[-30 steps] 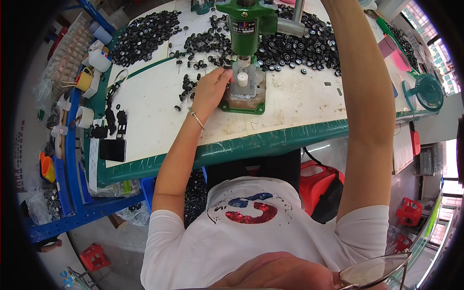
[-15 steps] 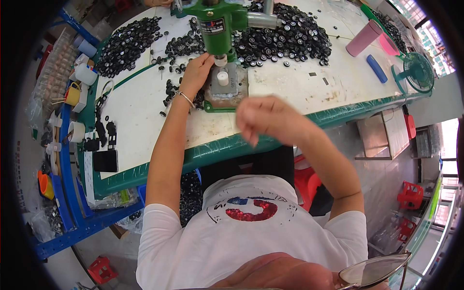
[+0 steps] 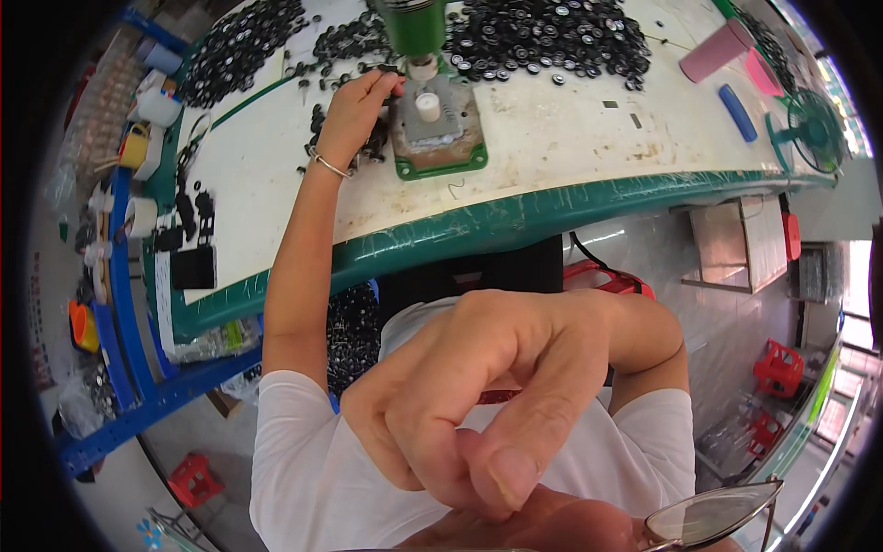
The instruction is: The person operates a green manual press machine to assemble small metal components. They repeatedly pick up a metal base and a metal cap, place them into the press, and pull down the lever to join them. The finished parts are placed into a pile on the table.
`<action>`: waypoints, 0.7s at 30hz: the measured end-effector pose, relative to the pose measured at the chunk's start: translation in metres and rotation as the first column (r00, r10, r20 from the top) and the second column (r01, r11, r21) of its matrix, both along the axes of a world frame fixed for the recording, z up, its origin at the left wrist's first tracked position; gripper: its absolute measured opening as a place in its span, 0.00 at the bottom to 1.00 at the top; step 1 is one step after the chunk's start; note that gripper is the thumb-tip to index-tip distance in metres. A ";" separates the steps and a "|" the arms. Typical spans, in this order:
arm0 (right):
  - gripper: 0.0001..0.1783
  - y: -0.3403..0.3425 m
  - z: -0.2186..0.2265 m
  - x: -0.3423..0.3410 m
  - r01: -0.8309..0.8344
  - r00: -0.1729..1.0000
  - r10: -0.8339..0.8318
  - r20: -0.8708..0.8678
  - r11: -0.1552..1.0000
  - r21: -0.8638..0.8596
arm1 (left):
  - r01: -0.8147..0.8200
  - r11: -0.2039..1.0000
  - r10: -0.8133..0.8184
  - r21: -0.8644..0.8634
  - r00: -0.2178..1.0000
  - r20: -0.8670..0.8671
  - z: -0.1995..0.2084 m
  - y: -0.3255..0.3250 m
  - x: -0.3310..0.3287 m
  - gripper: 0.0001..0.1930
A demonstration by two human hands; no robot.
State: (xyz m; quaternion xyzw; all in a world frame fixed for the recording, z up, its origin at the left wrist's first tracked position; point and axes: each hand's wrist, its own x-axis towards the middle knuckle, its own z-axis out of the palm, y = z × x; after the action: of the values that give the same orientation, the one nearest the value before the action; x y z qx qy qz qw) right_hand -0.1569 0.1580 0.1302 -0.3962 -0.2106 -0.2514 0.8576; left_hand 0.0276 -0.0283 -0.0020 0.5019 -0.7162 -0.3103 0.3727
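My right hand (image 3: 487,386) is raised close before my chest, its fingers curled and thumb pressed against them; nothing shows in it. Beside a green bench press (image 3: 412,29), my left hand (image 3: 354,118) reaches over the table, fingertips drawn together at the left of the ram (image 3: 423,67). A dark piece shows by those fingertips, too small to make out. Under the ram a white round peg (image 3: 429,108) stands on the press's grey plate (image 3: 436,127). Small black wheels lie in heaps behind the press (image 3: 552,41), and a few sit under my left wrist.
Another heap of black wheels (image 3: 241,57) covers the far left. A pink cylinder (image 3: 716,51), a blue stick-like object (image 3: 737,112) and a green fan (image 3: 814,131) stand or lie at right. A phone (image 3: 194,268) rests near the left edge. A blue shelf frame (image 3: 124,304) borders the table.
My right hand has come from beside the press base back and up toward my chest. My left hand remains by the ram. The whole view has shifted, with the press higher in it.
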 end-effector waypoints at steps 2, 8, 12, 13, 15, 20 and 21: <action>0.17 0.002 -0.003 0.002 -0.030 0.999 0.030 -0.010 0.999 0.016 | -0.088 0.996 0.085 -0.026 0.993 -0.083 0.000 0.019 0.015 0.15; 0.17 0.001 -0.009 0.006 -0.165 0.982 0.171 -0.083 0.983 0.077 | -0.203 0.955 0.296 0.217 0.719 -0.629 0.008 0.083 0.052 0.15; 0.18 -0.001 -0.014 0.015 -0.234 0.971 0.239 -0.032 0.965 0.115 | -0.128 0.921 0.353 0.369 0.675 -0.647 -0.002 0.115 0.080 0.18; 0.18 -0.001 -0.013 0.015 -0.232 0.969 0.242 -0.052 0.960 0.154 | -0.113 0.912 0.361 0.394 0.676 -0.642 -0.003 0.119 0.082 0.18; 0.18 -0.001 -0.010 0.017 -0.225 0.967 0.243 -0.072 0.954 0.199 | -0.080 0.893 0.375 0.442 0.674 -0.637 -0.007 0.121 0.085 0.17; 0.20 -0.005 -0.015 0.016 -0.161 0.975 0.180 -0.131 0.977 0.143 | -0.001 0.882 0.346 0.471 0.679 -0.647 -0.026 0.118 0.088 0.15; 0.21 -0.011 -0.016 0.009 -0.076 0.972 0.099 -0.213 0.990 0.115 | 0.018 0.886 0.322 0.463 0.696 -0.642 -0.032 0.113 0.091 0.16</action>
State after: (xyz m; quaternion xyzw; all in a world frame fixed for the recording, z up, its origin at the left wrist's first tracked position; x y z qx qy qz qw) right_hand -0.1474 0.1466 0.1145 -0.3655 -0.1185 -0.1791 0.9057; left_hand 0.1191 0.0844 -0.0335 0.4743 -0.3860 -0.5963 0.5200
